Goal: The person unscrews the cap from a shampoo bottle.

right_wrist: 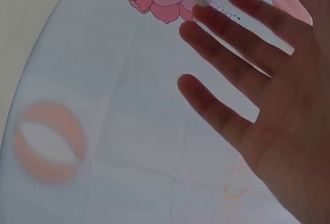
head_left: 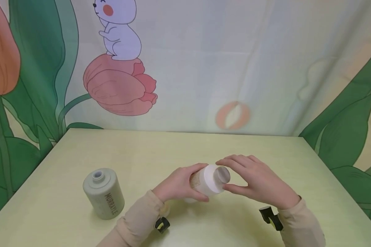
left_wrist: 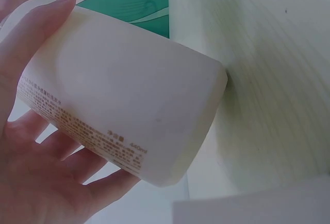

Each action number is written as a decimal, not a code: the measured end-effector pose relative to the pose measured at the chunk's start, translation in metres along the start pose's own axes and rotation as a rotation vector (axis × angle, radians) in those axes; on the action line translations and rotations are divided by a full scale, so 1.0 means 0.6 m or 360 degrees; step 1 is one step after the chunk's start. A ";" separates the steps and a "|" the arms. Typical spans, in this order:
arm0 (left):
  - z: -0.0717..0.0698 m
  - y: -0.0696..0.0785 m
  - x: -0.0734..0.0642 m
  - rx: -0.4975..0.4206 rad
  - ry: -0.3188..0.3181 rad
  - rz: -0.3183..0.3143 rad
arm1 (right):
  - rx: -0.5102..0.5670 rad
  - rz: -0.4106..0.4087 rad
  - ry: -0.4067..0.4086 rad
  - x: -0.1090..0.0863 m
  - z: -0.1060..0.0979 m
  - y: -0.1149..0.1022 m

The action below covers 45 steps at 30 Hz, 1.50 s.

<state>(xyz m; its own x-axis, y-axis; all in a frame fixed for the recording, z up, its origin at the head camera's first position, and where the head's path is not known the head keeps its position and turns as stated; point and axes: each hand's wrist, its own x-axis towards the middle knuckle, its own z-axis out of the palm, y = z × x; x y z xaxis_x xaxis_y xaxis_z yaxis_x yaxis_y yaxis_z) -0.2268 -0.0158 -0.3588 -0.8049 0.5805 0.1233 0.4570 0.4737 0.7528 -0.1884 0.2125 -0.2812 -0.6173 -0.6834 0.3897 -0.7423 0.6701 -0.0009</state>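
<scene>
My left hand (head_left: 180, 183) grips a white bottle (head_left: 205, 180) around its body, thumb on one side and fingers on the other. The bottle leans well over, its greyish top end (head_left: 223, 175) toward the right hand. Small brown print with "440ml" runs along the bottle's side in the left wrist view. My right hand (head_left: 255, 178) is beside that top end, fingers and thumb spread around it; in the right wrist view the fingers (right_wrist: 221, 110) are straight and apart. To the left a grey bottle (head_left: 106, 197) marked "MURRAYLE" stands upright, its narrow neck uncapped.
The pale yellow-green table (head_left: 148, 147) ends at a cloth backdrop (head_left: 188, 85) printed with tulips and a white animal. A small white thing (head_left: 190, 200) shows below the left hand, mostly hidden. Black wrist devices (head_left: 162, 224) sit at both sleeves.
</scene>
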 end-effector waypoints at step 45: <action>0.001 0.001 -0.003 0.0010 -0.0010 -0.0025 | -0.0070 0.0033 0.0001 -0.003 0.010 0.003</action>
<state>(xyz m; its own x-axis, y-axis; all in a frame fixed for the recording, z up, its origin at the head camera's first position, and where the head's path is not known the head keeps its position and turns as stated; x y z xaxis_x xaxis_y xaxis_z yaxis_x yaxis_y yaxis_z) -0.2246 -0.0161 -0.3590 -0.8095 0.5772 0.1075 0.4469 0.4870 0.7504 -0.1901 0.2129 -0.2875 -0.6323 -0.6689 0.3909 -0.7171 0.6963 0.0314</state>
